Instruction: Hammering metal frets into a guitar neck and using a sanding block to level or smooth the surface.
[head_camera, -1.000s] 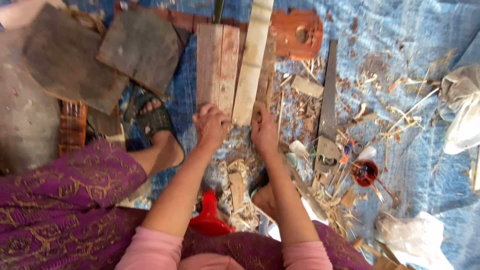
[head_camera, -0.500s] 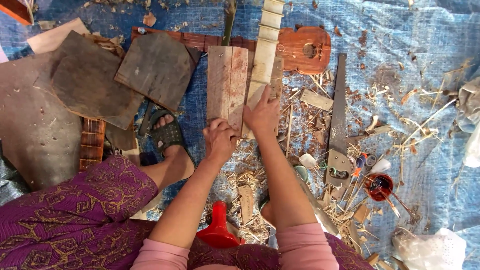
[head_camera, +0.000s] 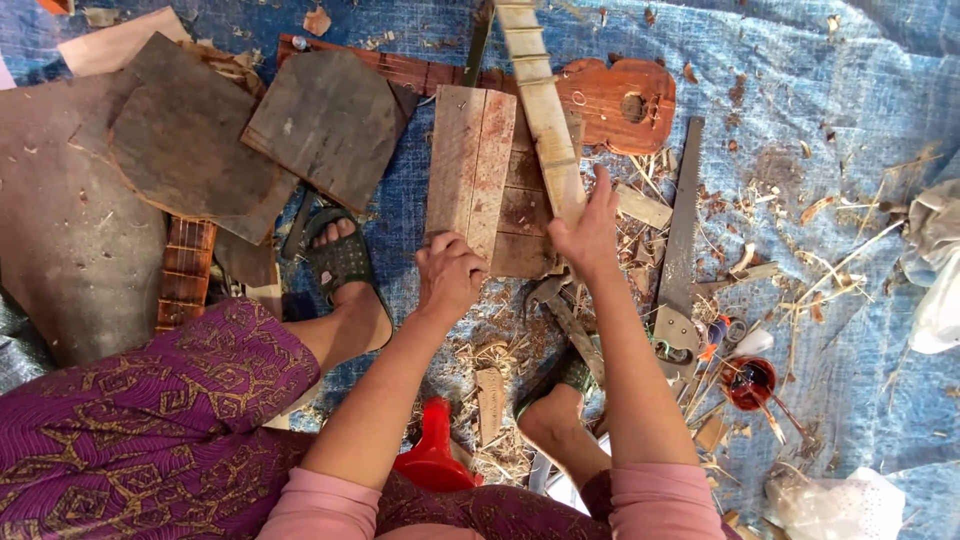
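My left hand (head_camera: 447, 277) grips the near end of a pale wooden board (head_camera: 470, 165) that lies on the blue tarp. My right hand (head_camera: 590, 228) holds the lower end of a long light fretted neck piece (head_camera: 540, 100) that runs up and away over a darker board (head_camera: 525, 215). Behind it lies a small reddish-brown instrument body (head_camera: 620, 100) with a round hole. My two sandalled feet (head_camera: 340, 262) rest on the tarp, the right one partly hidden under my right forearm.
A handsaw (head_camera: 680, 260) lies to the right, with a small red cup (head_camera: 750, 383) near its handle. Dark flat wood sheets (head_camera: 200, 150) cover the left. Wood shavings and scraps litter the tarp (head_camera: 820, 120). A red plastic object (head_camera: 435, 450) sits between my legs.
The view has shifted so the boards sit lower in frame. My right hand moved up onto the fretted neck piece; my left hand stays at the pale board's near end.
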